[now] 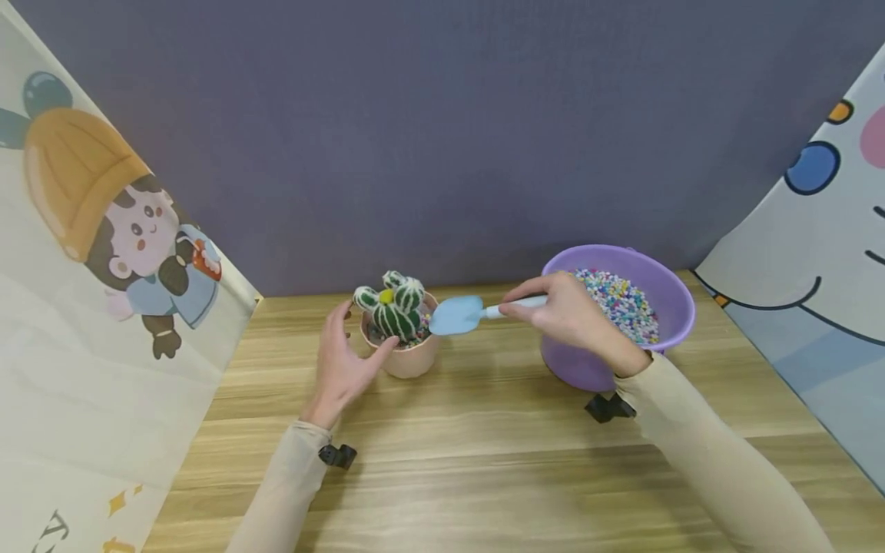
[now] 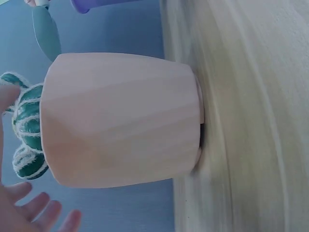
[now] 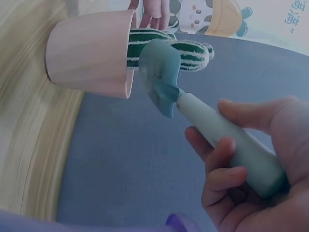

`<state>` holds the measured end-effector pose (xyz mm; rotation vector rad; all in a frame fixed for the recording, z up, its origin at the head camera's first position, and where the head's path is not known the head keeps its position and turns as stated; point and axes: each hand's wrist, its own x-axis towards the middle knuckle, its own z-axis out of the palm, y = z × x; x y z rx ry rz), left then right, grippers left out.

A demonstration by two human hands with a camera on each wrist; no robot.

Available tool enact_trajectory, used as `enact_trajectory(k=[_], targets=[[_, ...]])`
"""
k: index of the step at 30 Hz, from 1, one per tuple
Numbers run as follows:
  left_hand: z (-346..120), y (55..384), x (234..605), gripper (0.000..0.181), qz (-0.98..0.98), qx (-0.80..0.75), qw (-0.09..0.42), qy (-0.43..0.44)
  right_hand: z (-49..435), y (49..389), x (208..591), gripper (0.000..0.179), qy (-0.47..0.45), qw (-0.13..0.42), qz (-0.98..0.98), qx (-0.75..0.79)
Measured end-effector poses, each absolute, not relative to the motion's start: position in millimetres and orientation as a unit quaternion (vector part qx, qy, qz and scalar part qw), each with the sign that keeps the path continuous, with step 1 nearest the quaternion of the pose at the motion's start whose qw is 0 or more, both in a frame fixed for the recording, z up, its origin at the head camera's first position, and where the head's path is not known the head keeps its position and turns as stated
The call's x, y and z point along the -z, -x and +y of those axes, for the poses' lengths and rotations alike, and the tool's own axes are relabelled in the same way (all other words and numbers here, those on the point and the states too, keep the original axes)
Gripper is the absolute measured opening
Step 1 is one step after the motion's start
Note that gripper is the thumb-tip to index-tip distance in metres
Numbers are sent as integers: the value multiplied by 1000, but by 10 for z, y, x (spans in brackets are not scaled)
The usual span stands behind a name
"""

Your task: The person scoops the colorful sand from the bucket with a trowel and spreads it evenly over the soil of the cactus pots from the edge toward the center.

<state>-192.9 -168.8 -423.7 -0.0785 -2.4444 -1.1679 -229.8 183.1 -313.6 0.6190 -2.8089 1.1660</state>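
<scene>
A knitted green cactus [image 1: 396, 319] with white stripes and a yellow flower stands in a pale pink pot [image 1: 411, 362]. My left hand [image 1: 346, 372] is at the pot's left side, fingers and thumb spread around the cactus. In the left wrist view its fingers [image 2: 42, 210] are apart from the pot wall. My right hand [image 1: 568, 311] grips the pale handle of a small blue trowel [image 1: 458, 315]. The blade's tip is right at the pot's right rim, tilted on its side in the right wrist view. Small coloured beads show around the cactus base.
On the right, a purple bucket [image 1: 671, 299] holds many multicoloured beads [image 1: 625, 307], below and behind my right hand. A grey-blue panel [image 1: 449, 153] rises behind the wooden table [image 1: 484, 461]. Printed white sheets stand at both sides.
</scene>
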Motion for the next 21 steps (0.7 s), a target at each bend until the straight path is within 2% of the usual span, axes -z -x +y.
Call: enact_trajectory(k=[6,10,14,21], targets=[[-1668,1933,4188,66,-812,476,333,46,1980,2281,3141,19,-199,25,-898,-390],[-1644,1925,4134,56,-776,490,390,72,2080,2267,3129,20,-190,15,-895,-404],[-1595,1904,4059,47,-757,490,422,96,2188,2249,3117,20,-180,6,-889,-421],[-1501,1852,3956,35,-733,494,445,143,2376,2229,3133,22,-177,55,-895,-406]])
